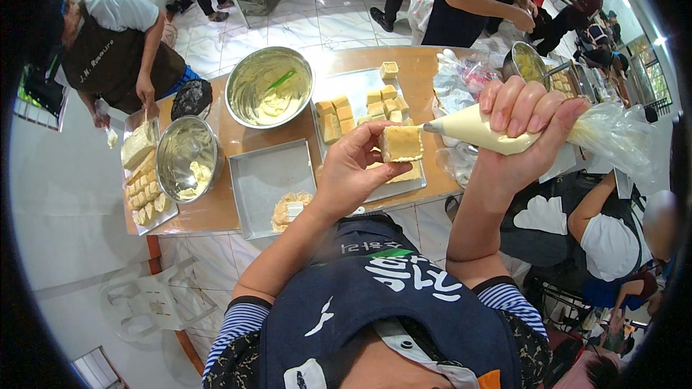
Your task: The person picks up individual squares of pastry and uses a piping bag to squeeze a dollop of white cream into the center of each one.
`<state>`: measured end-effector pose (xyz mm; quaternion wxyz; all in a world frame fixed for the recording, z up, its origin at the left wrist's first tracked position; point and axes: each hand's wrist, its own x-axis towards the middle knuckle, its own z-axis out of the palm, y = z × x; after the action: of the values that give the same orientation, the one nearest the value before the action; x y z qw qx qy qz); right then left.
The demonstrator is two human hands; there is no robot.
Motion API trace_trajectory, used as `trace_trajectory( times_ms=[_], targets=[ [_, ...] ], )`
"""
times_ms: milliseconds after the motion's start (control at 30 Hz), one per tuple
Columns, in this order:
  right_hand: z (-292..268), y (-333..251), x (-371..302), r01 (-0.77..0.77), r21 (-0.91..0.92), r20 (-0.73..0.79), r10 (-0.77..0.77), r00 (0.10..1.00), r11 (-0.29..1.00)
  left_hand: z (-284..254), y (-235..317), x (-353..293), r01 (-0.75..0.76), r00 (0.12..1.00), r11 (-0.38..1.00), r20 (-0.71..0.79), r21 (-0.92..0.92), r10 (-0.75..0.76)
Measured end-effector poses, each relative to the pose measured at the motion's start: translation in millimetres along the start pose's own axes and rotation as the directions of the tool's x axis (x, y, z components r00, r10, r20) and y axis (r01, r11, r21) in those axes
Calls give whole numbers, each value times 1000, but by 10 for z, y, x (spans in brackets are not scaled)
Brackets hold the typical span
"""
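Apparently partway through creaming a small golden-brown square cake point(402, 145), with pale cream visible along its near lower edge. Likely more left to do, judging by the plain-looking golden cake blocks point(342, 117) on the bench point(427, 81). Pinching the square above the bench in the left hand point(358, 164), with grip narrowed to its width. Clutching a clear plastic piping bag of pale-yellow cream point(472, 128) tightly in the raised right hand point(530, 124), aiming leftward at the square's side.

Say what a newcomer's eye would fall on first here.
Probably the bulging piping bag, right of centre, gripped in the right hand and aimed at the square cake block that the left hand holds mid-picture. Next, likely, the large metal bowl of pale cream with a green utensil inside, on the table left of centre.
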<state>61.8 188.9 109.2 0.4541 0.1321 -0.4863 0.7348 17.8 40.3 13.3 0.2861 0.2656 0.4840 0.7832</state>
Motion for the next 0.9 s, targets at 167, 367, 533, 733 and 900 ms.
trace_trajectory(
  times_ms=[167, 367, 533, 733, 900],
  targets=[
    [24, 28, 2, 0, -19, 38, 1, 999, 1000, -5, 7, -1, -2, 1000, 999, 1, 35, 2],
    [13, 50, 14, -10, -1, 7, 10, 1000, 1000, -18, 3, 14, 6, 1000, 999, -4, 34, -6],
    [57, 65, 8, -4, -16, 8, 4, 1000, 1000, -23, -4, 23, -2, 1000, 999, -3, 33, 2],
    [53, 73, 10, -11, -1, 3, 12, 1000, 1000, -27, -8, 25, -2, 1000, 999, -5, 40, 2],
    [99, 94, 10, -20, -22, 35, 21, 999, 1000, -15, 14, 27, 11, 1000, 999, -9, 42, -10]
  ],
)
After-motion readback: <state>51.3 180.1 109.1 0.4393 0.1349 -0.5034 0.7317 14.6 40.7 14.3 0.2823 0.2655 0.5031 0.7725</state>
